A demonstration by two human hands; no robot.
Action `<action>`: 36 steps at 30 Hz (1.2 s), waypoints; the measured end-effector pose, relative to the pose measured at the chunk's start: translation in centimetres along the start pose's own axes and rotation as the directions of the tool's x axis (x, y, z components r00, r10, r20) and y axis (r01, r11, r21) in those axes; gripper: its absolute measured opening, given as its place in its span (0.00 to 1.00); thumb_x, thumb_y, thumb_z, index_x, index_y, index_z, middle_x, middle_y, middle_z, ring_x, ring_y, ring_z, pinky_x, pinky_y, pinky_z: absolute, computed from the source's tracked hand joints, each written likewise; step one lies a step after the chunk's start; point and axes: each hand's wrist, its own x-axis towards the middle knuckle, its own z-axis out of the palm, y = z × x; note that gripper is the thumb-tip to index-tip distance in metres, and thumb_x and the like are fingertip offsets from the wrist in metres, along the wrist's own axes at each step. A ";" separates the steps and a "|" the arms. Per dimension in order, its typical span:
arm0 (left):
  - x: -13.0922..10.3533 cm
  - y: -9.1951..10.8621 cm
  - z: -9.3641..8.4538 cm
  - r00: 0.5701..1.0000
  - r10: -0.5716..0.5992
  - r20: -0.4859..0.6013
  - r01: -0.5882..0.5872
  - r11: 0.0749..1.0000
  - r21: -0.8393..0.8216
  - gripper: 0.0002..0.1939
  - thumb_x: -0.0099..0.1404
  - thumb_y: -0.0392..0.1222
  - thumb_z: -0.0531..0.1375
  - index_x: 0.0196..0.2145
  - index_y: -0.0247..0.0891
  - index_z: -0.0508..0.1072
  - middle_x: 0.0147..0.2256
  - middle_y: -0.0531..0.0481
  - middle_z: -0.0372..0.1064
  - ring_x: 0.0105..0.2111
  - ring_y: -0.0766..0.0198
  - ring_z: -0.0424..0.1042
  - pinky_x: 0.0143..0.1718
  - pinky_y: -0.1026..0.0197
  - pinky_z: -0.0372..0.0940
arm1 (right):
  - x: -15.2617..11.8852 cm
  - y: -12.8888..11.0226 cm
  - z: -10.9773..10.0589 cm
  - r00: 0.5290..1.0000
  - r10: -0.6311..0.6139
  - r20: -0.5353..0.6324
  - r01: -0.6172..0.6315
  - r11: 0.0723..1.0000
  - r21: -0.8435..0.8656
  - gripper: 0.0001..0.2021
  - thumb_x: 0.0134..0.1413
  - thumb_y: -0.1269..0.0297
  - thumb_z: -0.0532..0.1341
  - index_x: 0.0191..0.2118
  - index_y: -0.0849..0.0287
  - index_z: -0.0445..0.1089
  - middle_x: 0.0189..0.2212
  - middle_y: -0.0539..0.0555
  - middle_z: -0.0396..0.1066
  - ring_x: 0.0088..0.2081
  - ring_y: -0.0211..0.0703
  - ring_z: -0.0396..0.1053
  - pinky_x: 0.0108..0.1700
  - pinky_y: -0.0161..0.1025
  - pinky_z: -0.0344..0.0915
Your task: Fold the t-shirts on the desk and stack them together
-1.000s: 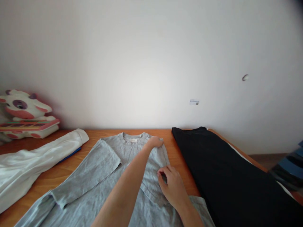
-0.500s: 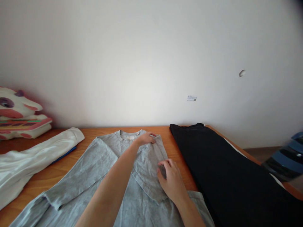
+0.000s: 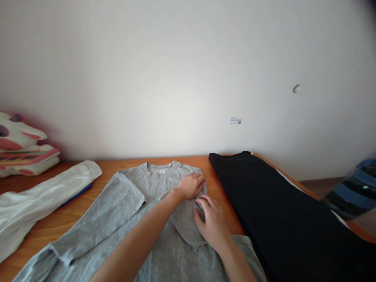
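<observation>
A grey shirt [image 3: 160,219] lies spread on the wooden table, its collar toward the wall and both sleeves folded in over the front. On the right sleeve, just below the shoulder, my left hand [image 3: 190,185] rests with its fingers curled down on the cloth at the outer edge. My right hand [image 3: 214,224] is close by, lower on the same sleeve. Its thumb and fingers are apart in a curve, touching the fabric lightly. The left forearm crosses the shirt's chest and hides part of it.
Black folded trousers [image 3: 270,211] lie along the right side of the wooden table [image 3: 79,209]. White clothing [image 3: 49,196] is at the left, with a blue piece [image 3: 76,195] under it. A cow-shaped toy keyboard [image 3: 28,150] stands behind. A blue bottle [image 3: 351,192] is beyond the right edge.
My left hand has come down from the shoulder along the sleeve toward my right hand, its fingers now closer together. The right hand has hardly moved.
</observation>
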 end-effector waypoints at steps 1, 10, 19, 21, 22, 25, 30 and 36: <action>-0.4 0.0 0.2 0.999 0.037 0.020 -0.037 0.999 0.021 0.14 0.73 0.38 0.54 0.51 0.39 0.75 0.53 0.41 0.74 0.57 0.53 0.71 0.62 0.48 0.63 | 0.0 -0.1 -0.2 1.000 0.005 0.031 -0.005 1.000 -0.014 0.15 0.62 0.66 0.58 0.52 0.57 0.73 0.56 0.62 0.72 0.59 0.55 0.69 0.59 0.52 0.65; -4.9 -1.8 -0.9 0.988 0.134 0.076 -0.143 0.980 0.136 0.24 0.79 0.45 0.46 0.64 0.33 0.66 0.69 0.34 0.56 0.71 0.52 0.54 0.69 0.47 0.55 | -0.3 -1.9 -2.8 0.887 0.102 0.451 -0.052 0.991 -0.122 0.40 0.61 0.42 0.59 0.72 0.58 0.56 0.75 0.63 0.41 0.75 0.57 0.38 0.73 0.60 0.39; -7.2 -0.9 -3.1 0.991 -0.057 0.117 0.023 0.962 0.270 0.28 0.78 0.50 0.48 0.67 0.32 0.63 0.69 0.33 0.56 0.69 0.45 0.57 0.68 0.38 0.54 | -0.3 -1.9 -2.6 0.893 0.107 0.437 -0.056 0.990 -0.128 0.42 0.60 0.34 0.57 0.72 0.55 0.56 0.75 0.62 0.39 0.75 0.57 0.38 0.73 0.60 0.39; -7.6 0.2 -2.7 0.998 -0.034 0.052 0.018 0.960 0.279 0.23 0.77 0.44 0.49 0.63 0.33 0.69 0.66 0.34 0.63 0.66 0.47 0.63 0.67 0.40 0.57 | -0.4 -1.8 -2.5 0.906 0.098 0.412 -0.045 0.990 -0.137 0.40 0.62 0.35 0.55 0.71 0.56 0.59 0.75 0.62 0.43 0.74 0.58 0.42 0.73 0.60 0.41; -8.1 0.8 -2.5 0.999 -0.026 0.034 0.016 0.964 0.267 0.22 0.76 0.43 0.49 0.62 0.33 0.70 0.65 0.34 0.65 0.65 0.48 0.64 0.67 0.41 0.59 | -0.4 -1.7 -2.5 0.911 0.094 0.401 -0.039 0.989 -0.143 0.38 0.64 0.36 0.53 0.70 0.56 0.60 0.74 0.62 0.45 0.74 0.58 0.43 0.72 0.60 0.42; -10.4 2.1 -2.6 0.999 -0.014 0.050 0.003 0.975 0.221 0.24 0.76 0.45 0.50 0.64 0.32 0.67 0.66 0.34 0.63 0.67 0.48 0.62 0.67 0.41 0.59 | -0.4 -1.5 -2.2 0.922 0.083 0.377 -0.021 0.986 -0.166 0.34 0.69 0.39 0.47 0.69 0.55 0.62 0.73 0.61 0.48 0.73 0.57 0.47 0.71 0.60 0.46; -15.8 2.4 -6.4 0.992 0.005 0.124 -0.032 0.974 0.222 0.25 0.77 0.49 0.50 0.66 0.37 0.65 0.68 0.38 0.59 0.68 0.49 0.59 0.69 0.42 0.57 | -0.5 -0.8 -1.5 0.930 0.063 0.362 0.013 0.979 -0.204 0.32 0.69 0.42 0.49 0.70 0.54 0.61 0.73 0.61 0.49 0.73 0.56 0.49 0.71 0.60 0.49; -23.2 -1.4 -11.6 0.959 -0.284 -0.010 0.272 0.907 0.320 0.25 0.79 0.50 0.47 0.65 0.38 0.67 0.69 0.37 0.58 0.69 0.49 0.58 0.68 0.41 0.57 | -0.6 -0.1 -0.7 0.941 0.028 0.338 0.057 0.969 -0.238 0.33 0.67 0.41 0.50 0.68 0.55 0.63 0.72 0.61 0.52 0.72 0.56 0.52 0.69 0.59 0.52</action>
